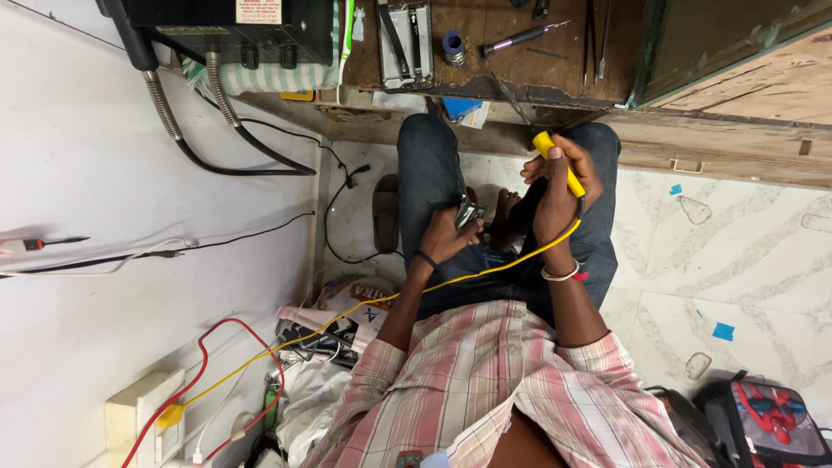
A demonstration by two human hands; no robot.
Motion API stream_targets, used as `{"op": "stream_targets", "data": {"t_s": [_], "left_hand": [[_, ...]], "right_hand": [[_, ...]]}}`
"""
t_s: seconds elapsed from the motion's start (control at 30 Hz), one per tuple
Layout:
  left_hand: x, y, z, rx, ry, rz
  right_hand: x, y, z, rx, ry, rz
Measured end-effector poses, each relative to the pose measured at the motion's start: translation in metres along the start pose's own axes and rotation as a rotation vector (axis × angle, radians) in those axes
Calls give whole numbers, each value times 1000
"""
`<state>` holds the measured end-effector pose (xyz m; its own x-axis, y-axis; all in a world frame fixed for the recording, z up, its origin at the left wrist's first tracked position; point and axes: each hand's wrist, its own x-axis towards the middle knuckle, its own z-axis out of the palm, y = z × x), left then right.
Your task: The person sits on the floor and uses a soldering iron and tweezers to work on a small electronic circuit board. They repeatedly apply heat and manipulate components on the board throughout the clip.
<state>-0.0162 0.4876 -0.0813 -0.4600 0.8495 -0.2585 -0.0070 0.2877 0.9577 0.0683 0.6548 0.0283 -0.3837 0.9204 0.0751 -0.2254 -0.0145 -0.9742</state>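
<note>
**Yellow-handled iron held over the lap**

Pink plaid shirt fills the bottom centre of the frame, both forearms reaching up from it over dark jeans. Right hand (559, 195), centre-right, has its grip wrapped fully round the yellow-handled soldering iron (557, 162), whose thin tip points up toward the bench edge. A yellow cable (347, 316) runs from that handle down and left to a wall socket (143, 416) at lower left, beside a red wire. Left hand (446, 236), just left of centre, has its fingers curled shut on a small dark metal part (469, 212), resting on the thigh. Farther up, along the top of the frame, the wooden bench (563, 74) carries a black box with hoses at upper left and a pen-like tool (520, 37). A backpack (767, 420) lies on the tiled floor at lower right.
</note>
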Motion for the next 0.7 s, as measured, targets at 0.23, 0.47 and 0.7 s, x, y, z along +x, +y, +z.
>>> {"op": "stream_targets", "data": {"t_s": [0.23, 0.47, 0.7], "left_hand": [[1, -2, 1, -20, -2, -47], [1, -2, 1, -21, -5, -44], [0, -2, 1, -23, -3, -25]], "right_hand": [[0, -1, 0, -7, 0, -5], [1, 0, 1, -3, -2, -3], [1, 0, 1, -4, 2, 3]]}}
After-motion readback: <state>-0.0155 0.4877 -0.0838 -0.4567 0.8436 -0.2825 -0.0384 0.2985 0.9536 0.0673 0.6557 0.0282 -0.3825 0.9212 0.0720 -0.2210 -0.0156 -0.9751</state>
